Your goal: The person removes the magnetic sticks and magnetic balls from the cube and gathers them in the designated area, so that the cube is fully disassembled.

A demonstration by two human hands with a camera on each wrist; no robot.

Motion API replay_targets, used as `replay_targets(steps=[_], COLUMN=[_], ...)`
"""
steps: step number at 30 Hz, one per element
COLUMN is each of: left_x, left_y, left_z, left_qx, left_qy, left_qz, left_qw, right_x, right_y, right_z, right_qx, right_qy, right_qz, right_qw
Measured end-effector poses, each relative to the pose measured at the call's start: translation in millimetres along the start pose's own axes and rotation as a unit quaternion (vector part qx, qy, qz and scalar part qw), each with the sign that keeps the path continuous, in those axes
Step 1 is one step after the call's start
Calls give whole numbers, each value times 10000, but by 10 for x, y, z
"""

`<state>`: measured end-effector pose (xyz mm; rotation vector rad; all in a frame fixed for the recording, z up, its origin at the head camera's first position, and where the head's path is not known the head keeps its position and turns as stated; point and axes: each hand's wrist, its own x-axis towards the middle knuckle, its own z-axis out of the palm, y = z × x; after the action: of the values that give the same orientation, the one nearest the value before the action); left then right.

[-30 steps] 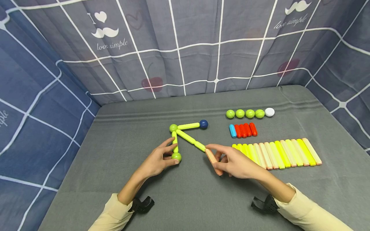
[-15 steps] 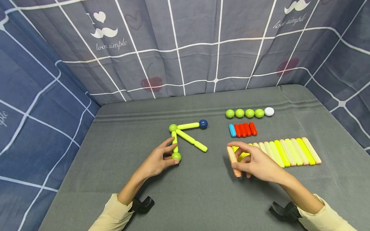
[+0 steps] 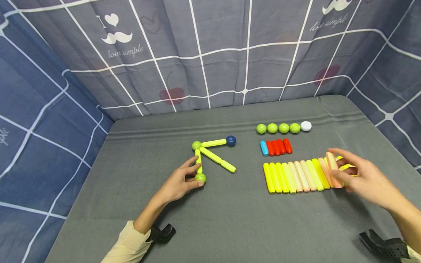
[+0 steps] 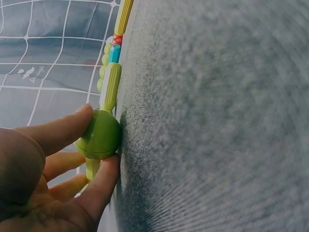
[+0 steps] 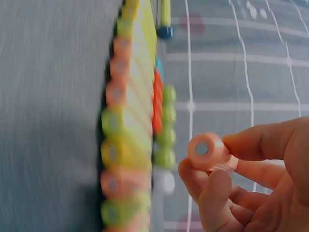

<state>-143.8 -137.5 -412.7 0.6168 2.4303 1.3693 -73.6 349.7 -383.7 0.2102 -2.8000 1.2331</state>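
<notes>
My left hand [image 3: 179, 182] pinches a green ball [image 4: 99, 135] between thumb and finger at the near end of a yellow-green magnetic stick [image 3: 199, 166]. This stick runs up to another green ball [image 3: 196, 145]. From there, one stick [image 3: 213, 143] reaches a navy ball [image 3: 231, 141], and a diagonal yellow-green arm [image 3: 212, 156], narrowed partway along, ends loose. My right hand [image 3: 365, 177] holds a peach magnetic stick [image 5: 210, 152] between thumb and fingers, over the right part of the stick row. A round silvery magnet shows in its end.
Yellow, green and peach sticks [image 3: 289, 178] lie side by side on the grey cloth [image 3: 230, 226]. Behind them are several red short sticks [image 3: 279, 147] and a blue one [image 3: 264, 148]. Green balls [image 3: 272, 128] and a white ball [image 3: 306, 126] form the back row.
My right hand has carried the peach stick from the diagonal arm's loose end rightward to the stick row. My left hand has stayed at the green ball.
</notes>
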Motion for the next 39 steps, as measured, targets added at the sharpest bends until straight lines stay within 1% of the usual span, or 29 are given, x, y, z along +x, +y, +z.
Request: replay_targets(steps=[2,6,12,16,19,23,27,33,36,39], left_x=[-7,-15,-20,-19,-13,-13,-6,2,-3,-5], left_y=[0,-9,-12,-20,-32,-47,-57,-57,-40,-22], left_z=[-1,3,10,13,17,18,17,9,5,2], left_qx=[-18,-35,-35,-73,-83,-79,-42,-98,-123,-137], left_qy=[4,-6,-42,-73,-98,-87,-61,-74,-68,-33], left_qz=[18,66,67,69,138,193,201,190,135,81], left_qw=[10000,10000,10000,9999,9998,9997,9998,9997,9998,9999], right_x=[-11,-14,7,49,71,75,57,34,34,26], right_y=[87,245,489,605,676,744,769,769,760,732], right_z=[-121,-267,-370,-404,-410,-401,-389,-395,-401,-405], right_qx=[-356,-892,-1303,-1543,-1728,-1829,-1781,-1836,-1856,-1868], right_qy=[180,329,222,153,121,88,103,274,305,429], right_qz=[211,667,875,1076,1201,1272,1270,1175,1142,1204], right_qw=[9990,9932,9874,9820,9775,9748,9757,9756,9755,9740])
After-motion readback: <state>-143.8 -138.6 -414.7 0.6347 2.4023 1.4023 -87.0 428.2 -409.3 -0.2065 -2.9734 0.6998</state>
